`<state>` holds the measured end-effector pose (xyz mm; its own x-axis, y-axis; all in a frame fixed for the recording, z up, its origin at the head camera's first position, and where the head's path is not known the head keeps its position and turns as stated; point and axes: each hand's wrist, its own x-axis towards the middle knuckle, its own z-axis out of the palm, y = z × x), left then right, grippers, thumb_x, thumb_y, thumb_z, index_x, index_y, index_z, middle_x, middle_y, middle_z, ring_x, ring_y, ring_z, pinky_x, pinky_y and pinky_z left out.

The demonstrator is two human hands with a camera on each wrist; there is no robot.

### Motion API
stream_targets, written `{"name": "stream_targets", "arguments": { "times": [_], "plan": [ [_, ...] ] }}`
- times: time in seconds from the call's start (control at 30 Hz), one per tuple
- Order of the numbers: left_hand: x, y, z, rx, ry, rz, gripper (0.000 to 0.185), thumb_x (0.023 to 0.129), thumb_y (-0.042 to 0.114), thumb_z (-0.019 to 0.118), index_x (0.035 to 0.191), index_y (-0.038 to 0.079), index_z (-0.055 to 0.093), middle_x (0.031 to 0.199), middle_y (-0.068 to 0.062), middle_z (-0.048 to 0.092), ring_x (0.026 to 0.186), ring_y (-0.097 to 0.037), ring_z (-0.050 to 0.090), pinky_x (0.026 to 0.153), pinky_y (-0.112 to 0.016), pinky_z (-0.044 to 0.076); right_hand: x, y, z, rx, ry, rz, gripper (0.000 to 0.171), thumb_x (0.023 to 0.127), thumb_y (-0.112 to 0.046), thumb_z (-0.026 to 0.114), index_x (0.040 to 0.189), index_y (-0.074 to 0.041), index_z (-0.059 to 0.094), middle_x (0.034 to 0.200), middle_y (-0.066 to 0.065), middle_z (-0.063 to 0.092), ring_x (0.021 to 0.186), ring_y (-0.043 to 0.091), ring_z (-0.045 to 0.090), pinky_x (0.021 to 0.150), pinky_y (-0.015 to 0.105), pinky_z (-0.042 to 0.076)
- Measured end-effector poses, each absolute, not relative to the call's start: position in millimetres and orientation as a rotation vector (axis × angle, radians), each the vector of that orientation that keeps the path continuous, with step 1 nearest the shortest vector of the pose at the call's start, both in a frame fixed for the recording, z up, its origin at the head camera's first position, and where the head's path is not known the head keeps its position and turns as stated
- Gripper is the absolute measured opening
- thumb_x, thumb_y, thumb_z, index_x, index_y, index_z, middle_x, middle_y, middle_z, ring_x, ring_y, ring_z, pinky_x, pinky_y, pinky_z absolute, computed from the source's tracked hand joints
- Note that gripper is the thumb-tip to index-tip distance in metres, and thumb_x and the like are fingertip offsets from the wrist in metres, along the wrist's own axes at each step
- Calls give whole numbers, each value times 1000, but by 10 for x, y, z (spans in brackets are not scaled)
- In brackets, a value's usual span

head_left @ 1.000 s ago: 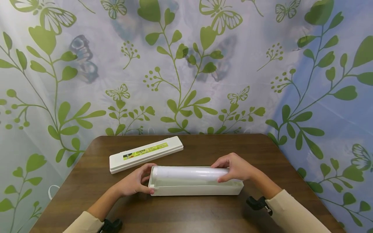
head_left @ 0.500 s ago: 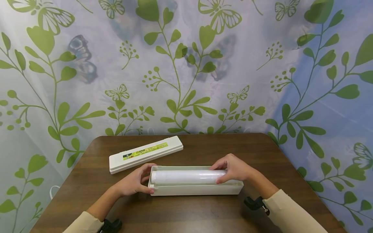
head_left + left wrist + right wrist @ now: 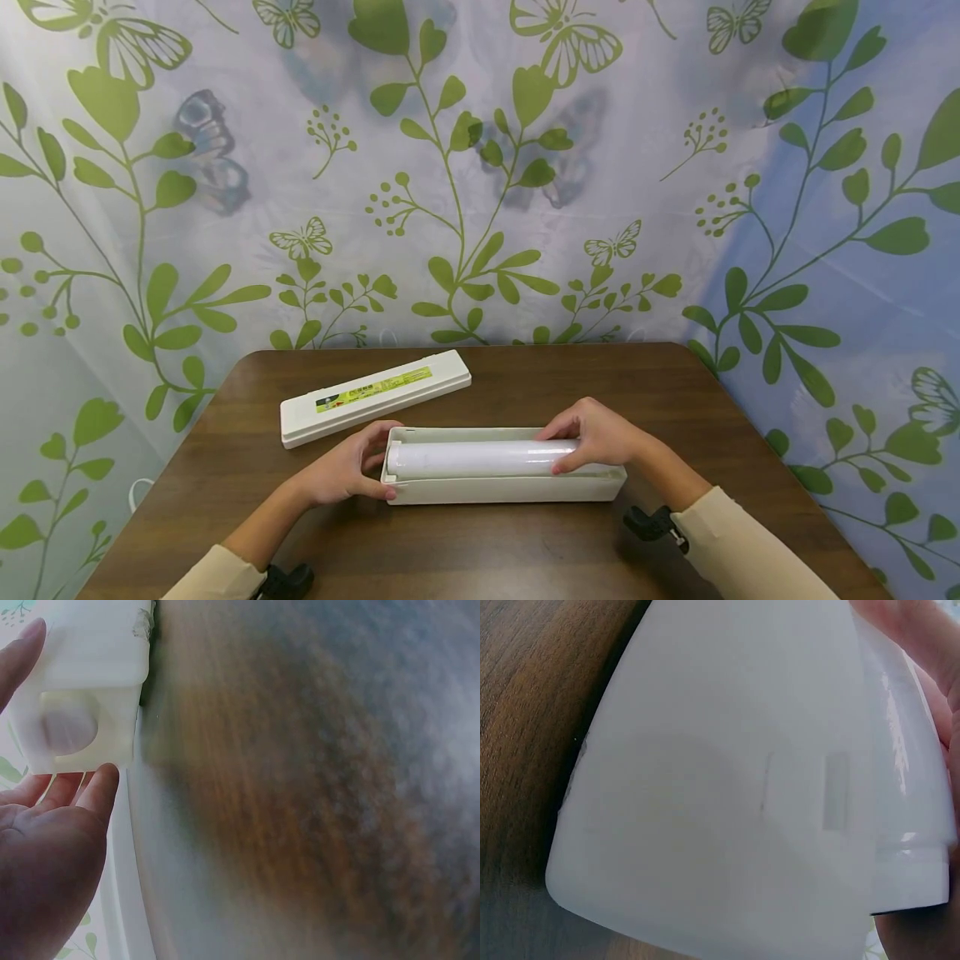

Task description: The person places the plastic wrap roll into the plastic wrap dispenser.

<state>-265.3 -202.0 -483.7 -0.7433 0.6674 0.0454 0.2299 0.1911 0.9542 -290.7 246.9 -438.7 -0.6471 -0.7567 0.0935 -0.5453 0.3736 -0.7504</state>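
The roll of cling film (image 3: 480, 459) lies lengthwise in the open white dispenser box (image 3: 502, 489), which sits on the brown wooden table (image 3: 480, 550) at about 6 o'clock from the table's centre, its long side running from 9 to 3 o'clock. The roll sits low in the trough, with the box's walls around it.

The right hand (image 3: 600, 435) covers the roll's 3 o'clock end, fingers curled over the top of the film and thumb at the far wall, so it grasps the roll there. In the right wrist view the box's end wall (image 3: 727, 802) fills the picture, with the glossy roll (image 3: 900, 750) and fingertips (image 3: 922, 645) above it.

The left hand (image 3: 347, 471) is at the box's 9 o'clock end, thumb pressed on the near corner and fingers curled around the end wall, gripping the box. The left wrist view shows that end wall (image 3: 82, 697) with a round boss, between the thumb (image 3: 97, 795) and a fingertip (image 3: 19, 656).

The box's lid (image 3: 375, 396), white with a green-yellow label, lies flat at 10 o'clock from the box, near but apart. A curtain (image 3: 480, 167) printed with leaves and butterflies hangs behind the table.
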Motion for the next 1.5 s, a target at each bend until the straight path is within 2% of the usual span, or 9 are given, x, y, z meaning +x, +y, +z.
{"name": "stream_targets", "arguments": {
  "times": [0.4,1.07,1.5],
  "plan": [
    [-2645,-2015,-4829,825,2089,1570,90,80,7,87,150,2,32,150,-22,41,142,-42,41,106,-20,47,-2893,2439,-4387,-1163,2364,-1135,39,79,-28,90,114,-15,79,105,-1,79,86,9,74,78,29,62],
    [-2652,-2017,-4831,827,2079,1568,90,80,7,88,150,3,32,152,-22,40,144,-43,39,107,-20,47,-2877,2482,-4475,-1174,2526,-1101,34,80,-34,88,110,-19,81,102,-6,78,85,5,73,78,26,62],
    [-2658,-2025,-4843,819,2068,1565,89,81,7,87,150,3,32,152,-22,40,145,-44,38,106,-21,48,-2841,2485,-4521,-1072,2598,-1068,37,79,-36,89,108,-15,81,102,-2,80,90,5,74,80,23,60]
  ]
}}
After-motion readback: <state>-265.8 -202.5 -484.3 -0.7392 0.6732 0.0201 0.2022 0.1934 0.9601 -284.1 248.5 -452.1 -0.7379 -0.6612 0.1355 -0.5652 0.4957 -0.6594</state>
